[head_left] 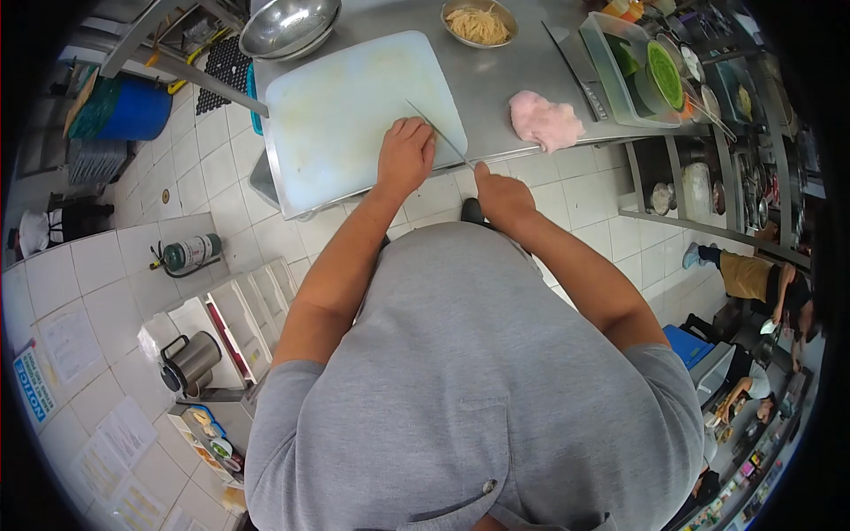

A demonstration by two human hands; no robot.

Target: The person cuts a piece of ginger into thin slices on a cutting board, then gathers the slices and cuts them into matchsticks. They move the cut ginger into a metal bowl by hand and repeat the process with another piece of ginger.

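Note:
My right hand is closed round the handle of a knife at the front edge of the counter. The thin blade slants up and left over the right side of a white cutting board. My left hand rests on the board near its front edge, its fingers curled in close beside the blade. Whatever lies under those fingers, if anything, is hidden. A crumpled pink cloth lies on the counter right of the knife.
A metal bowl of pale shredded strips and empty metal bowls stand behind the board. A second knife lies beside a clear plastic tub holding green items. A metal rail crosses at left. Other people are far right.

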